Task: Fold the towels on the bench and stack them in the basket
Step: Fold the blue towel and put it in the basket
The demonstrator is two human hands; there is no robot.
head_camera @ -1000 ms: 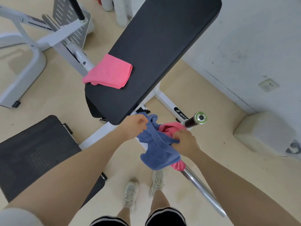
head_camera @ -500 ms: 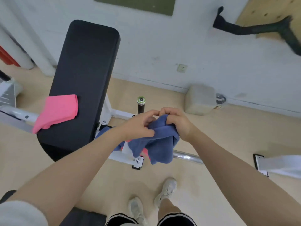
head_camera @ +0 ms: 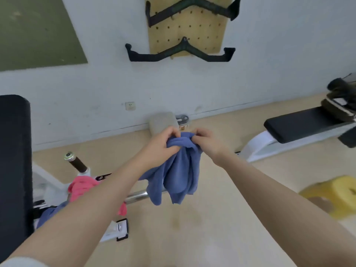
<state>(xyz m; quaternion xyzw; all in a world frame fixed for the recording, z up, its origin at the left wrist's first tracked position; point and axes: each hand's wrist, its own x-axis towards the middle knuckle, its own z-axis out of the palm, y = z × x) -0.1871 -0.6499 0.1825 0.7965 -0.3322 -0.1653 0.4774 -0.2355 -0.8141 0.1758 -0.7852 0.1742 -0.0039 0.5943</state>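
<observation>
A blue towel (head_camera: pixel 177 174) hangs bunched in the air in front of me. My left hand (head_camera: pixel 162 145) and my right hand (head_camera: pixel 207 141) pinch its top edge close together. Below my left forearm a pink towel (head_camera: pixel 81 187) lies draped over the bench frame, and a bit of another blue cloth (head_camera: pixel 47 213) shows beside it. The black bench pad (head_camera: pixel 14 160) fills the left edge. No basket is in view.
A chrome bar (head_camera: pixel 137 196) with a brown grip (head_camera: pixel 77 163) sticks out from the bench frame. A second black bench (head_camera: pixel 300 126) stands at the right. A yellow stool (head_camera: pixel 335 193) sits on the floor at right. A grey block (head_camera: pixel 162 120) rests against the wall.
Both hands have lifted the blue towel off the bar, up and away from the bench. My view has swung right and up; the folded pink towel on the pad is out of sight.
</observation>
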